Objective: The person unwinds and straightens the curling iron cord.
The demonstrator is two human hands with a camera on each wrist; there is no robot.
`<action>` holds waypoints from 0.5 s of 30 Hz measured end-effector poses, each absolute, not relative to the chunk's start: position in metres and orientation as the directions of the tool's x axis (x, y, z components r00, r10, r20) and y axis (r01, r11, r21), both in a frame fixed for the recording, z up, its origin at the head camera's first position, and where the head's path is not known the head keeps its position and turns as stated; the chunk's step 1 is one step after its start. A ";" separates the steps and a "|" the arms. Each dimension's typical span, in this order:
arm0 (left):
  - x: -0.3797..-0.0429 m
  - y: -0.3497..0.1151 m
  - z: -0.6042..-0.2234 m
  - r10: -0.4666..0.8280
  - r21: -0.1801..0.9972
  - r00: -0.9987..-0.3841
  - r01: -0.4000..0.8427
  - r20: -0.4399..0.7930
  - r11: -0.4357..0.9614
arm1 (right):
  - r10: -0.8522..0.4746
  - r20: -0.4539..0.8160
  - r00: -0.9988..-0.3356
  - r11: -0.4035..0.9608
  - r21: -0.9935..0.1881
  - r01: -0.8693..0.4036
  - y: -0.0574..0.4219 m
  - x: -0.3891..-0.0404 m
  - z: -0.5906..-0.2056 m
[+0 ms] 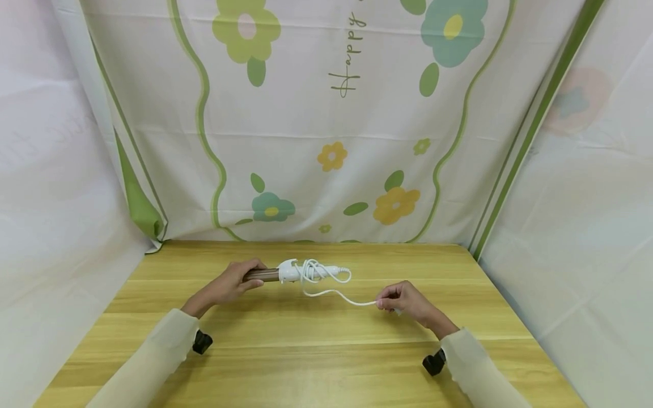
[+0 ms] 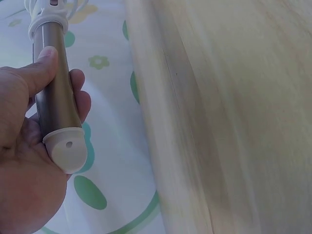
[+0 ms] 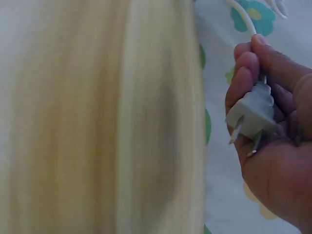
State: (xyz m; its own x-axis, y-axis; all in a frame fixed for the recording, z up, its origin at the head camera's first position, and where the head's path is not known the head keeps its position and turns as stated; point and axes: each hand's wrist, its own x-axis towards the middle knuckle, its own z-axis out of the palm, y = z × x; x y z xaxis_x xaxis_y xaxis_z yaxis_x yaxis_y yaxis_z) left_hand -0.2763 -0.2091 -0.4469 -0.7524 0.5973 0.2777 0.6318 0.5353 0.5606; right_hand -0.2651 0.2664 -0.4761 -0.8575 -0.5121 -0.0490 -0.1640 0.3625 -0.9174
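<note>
On my feed, the left hand point(image 1: 236, 281) grips the curling iron point(image 1: 287, 273) over the table point(image 1: 306, 362), and the right hand point(image 1: 408, 303) pinches the cord point(image 1: 334, 291) near its plug point(image 3: 253, 113). I judge the cord work only partway: loops circle the handle point(image 1: 330, 270), one length hangs loose.

Between the thumb and forefinger of the right hand point(image 3: 285, 158), the cord point(image 3: 244, 15) is pinched. Below those fingertips, toward the palm, the plug point(image 3: 254, 113) (both prongs point(image 3: 236, 132) bared) is seen. Behind the fingers, flowered cloth point(image 3: 222, 195) is shown; beside them, a blurred table point(image 3: 87, 117).
</note>
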 end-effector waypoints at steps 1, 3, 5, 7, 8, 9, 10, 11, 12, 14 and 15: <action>-0.276 -0.209 -0.447 0.598 0.558 -0.751 0.634 0.279 0.536 | -0.513 -0.054 -0.857 0.387 -0.906 -0.174 0.264 -0.264 -0.479; -0.276 -0.208 -0.447 0.601 0.554 -0.749 0.637 0.280 0.536 | -0.513 -0.065 -0.856 0.433 -0.880 -0.193 0.259 -0.263 -0.484; -0.277 -0.208 -0.447 0.604 0.550 -0.745 0.641 0.281 0.535 | -0.512 -0.064 -0.857 0.476 -0.851 -0.221 0.253 -0.260 -0.488; -0.277 -0.207 -0.447 0.607 0.546 -0.742 0.645 0.283 0.534 | -0.515 -0.053 -0.855 0.519 -0.814 -0.262 0.247 -0.257 -0.491; -0.277 -0.207 -0.447 0.609 0.546 -0.741 0.646 0.283 0.533 | -0.516 -0.048 -0.855 0.534 -0.799 -0.277 0.244 -0.256 -0.492; -0.277 -0.207 -0.447 0.609 0.546 -0.741 0.647 0.283 0.533 | -0.516 -0.042 -0.856 0.551 -0.782 -0.293 0.242 -0.254 -0.493; -0.277 -0.206 -0.447 0.610 0.545 -0.740 0.648 0.284 0.532 | -0.512 -0.033 -0.858 0.563 -0.767 -0.307 0.240 -0.253 -0.493; -0.277 -0.206 -0.447 0.611 0.544 -0.739 0.650 0.285 0.531 | -0.508 -0.027 -0.861 0.581 -0.749 -0.319 0.238 -0.252 -0.493; -0.278 -0.206 -0.447 0.611 0.544 -0.739 0.650 0.285 0.531 | -0.505 -0.018 -0.863 0.594 -0.733 -0.332 0.236 -0.251 -0.493; -0.278 -0.206 -0.447 0.611 0.542 -0.738 0.650 0.286 0.532 | -0.504 -0.006 -0.863 0.612 -0.707 -0.353 0.233 -0.250 -0.493; -0.278 -0.206 -0.448 0.610 0.543 -0.739 0.649 0.285 0.532 | -0.505 -0.003 -0.863 0.620 -0.697 -0.361 0.232 -0.250 -0.492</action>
State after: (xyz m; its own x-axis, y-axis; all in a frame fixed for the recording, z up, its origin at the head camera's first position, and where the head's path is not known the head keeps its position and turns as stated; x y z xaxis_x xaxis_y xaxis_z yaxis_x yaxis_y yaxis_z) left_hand -0.2780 -0.2061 -0.4475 -0.7390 0.6103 0.2855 0.6494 0.5322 0.5432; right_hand -0.2496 0.2321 -0.4925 -0.8629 -0.5054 -0.0031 -0.3607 0.6201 -0.6967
